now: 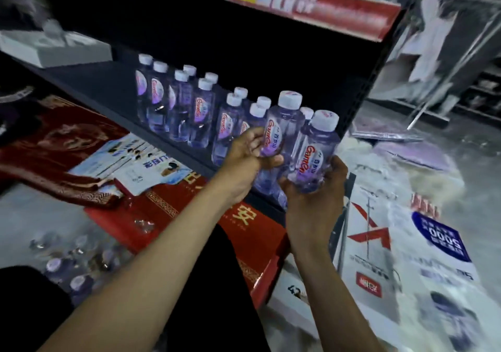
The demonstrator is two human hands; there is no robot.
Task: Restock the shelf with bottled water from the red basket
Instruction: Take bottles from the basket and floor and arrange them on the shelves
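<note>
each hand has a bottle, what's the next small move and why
Probably lower both onto the shelf at the right end of the standing row. The left hand holds the left bottle, the right hand holds the right bottle, both caps up, just in front of the shelf edge.

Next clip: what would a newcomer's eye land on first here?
At centre, the left hand and right hand each grip a white-capped water bottle, the left bottle and the right bottle side by side before the shelf. Behind them, matching shelved bottles stand in rows on the dark shelf, under a red edge strip.
</note>
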